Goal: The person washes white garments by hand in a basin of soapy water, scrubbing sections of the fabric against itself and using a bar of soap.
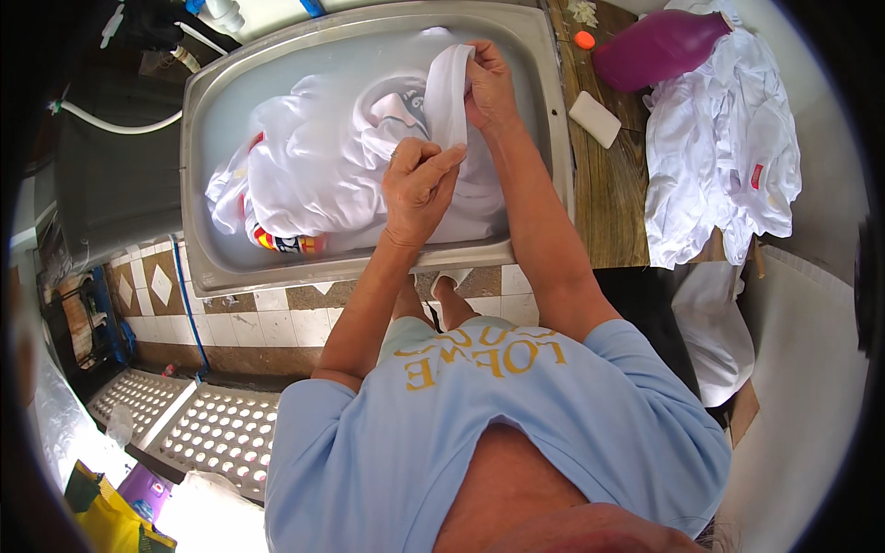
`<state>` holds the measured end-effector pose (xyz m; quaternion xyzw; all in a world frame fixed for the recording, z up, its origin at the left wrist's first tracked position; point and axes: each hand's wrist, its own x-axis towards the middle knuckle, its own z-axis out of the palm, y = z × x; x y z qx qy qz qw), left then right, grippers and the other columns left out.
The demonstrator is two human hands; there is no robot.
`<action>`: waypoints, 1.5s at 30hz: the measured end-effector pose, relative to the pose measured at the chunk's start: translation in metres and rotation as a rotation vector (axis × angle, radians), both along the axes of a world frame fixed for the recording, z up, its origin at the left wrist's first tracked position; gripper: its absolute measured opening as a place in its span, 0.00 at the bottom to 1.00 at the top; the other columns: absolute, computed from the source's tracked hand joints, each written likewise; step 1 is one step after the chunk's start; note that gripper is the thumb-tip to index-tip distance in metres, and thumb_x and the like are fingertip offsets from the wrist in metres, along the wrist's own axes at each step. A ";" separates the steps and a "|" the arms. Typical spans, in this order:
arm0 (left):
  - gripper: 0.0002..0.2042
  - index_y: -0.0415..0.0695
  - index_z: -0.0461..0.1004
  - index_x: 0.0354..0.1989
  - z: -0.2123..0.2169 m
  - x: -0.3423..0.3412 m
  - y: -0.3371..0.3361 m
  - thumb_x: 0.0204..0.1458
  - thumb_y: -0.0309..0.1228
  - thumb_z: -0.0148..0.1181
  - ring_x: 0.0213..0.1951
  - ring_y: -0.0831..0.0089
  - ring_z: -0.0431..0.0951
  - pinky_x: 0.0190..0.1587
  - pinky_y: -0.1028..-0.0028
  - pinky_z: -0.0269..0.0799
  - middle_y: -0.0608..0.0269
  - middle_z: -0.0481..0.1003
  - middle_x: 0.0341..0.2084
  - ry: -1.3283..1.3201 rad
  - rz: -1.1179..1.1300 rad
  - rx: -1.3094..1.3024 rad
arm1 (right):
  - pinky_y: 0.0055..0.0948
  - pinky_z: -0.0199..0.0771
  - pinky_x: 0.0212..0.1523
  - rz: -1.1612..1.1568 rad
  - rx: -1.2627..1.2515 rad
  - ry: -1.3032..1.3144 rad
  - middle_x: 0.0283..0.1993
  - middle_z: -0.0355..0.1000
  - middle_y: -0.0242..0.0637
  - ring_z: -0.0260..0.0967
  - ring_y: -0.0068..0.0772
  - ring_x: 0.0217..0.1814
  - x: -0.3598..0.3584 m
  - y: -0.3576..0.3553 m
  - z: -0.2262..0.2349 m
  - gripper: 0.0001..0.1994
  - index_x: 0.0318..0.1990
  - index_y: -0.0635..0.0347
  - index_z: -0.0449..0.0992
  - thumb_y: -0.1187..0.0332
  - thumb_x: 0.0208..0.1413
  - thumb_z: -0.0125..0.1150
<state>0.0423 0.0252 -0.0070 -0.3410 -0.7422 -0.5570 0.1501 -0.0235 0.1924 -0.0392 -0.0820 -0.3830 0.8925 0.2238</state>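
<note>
One end of a folded white fabric band (446,97), the near one, was pinched between the thumb and fingers of the left hand (419,189); its far end was pinched by the right hand (489,88). The band was held over the right part of a rectangular grey metal sink (304,279), where rumpled wet white laundry (313,184) was partly covered by cloudy water. On a brown wooden board (608,203) to the right, a whitish rectangular bar (595,120) was placed nearer than a purple bottle (659,48).
</note>
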 end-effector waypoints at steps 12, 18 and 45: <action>0.13 0.46 0.78 0.32 0.003 0.003 -0.008 0.36 0.15 0.64 0.24 0.75 0.71 0.25 0.78 0.66 0.66 0.71 0.23 -0.118 -0.003 -0.015 | 0.29 0.79 0.37 0.037 -0.046 0.148 0.34 0.76 0.38 0.74 0.29 0.35 0.003 -0.004 0.017 0.07 0.34 0.59 0.71 0.84 0.52 0.55; 0.12 0.44 0.76 0.29 0.003 0.000 -0.010 0.35 0.15 0.63 0.25 0.71 0.73 0.26 0.76 0.68 0.64 0.71 0.23 -0.185 0.030 0.037 | 0.29 0.79 0.39 0.025 -0.072 0.166 0.35 0.76 0.38 0.75 0.28 0.36 0.004 -0.004 0.018 0.07 0.34 0.59 0.72 0.84 0.52 0.55; 0.06 0.42 0.70 0.33 -0.006 -0.016 -0.016 0.51 0.24 0.62 0.28 0.86 0.69 0.30 0.84 0.64 0.69 0.72 0.26 -0.790 0.010 0.658 | 0.27 0.77 0.40 -0.031 -0.008 0.148 0.34 0.75 0.37 0.74 0.27 0.36 0.009 -0.006 0.028 0.08 0.33 0.60 0.72 0.83 0.49 0.58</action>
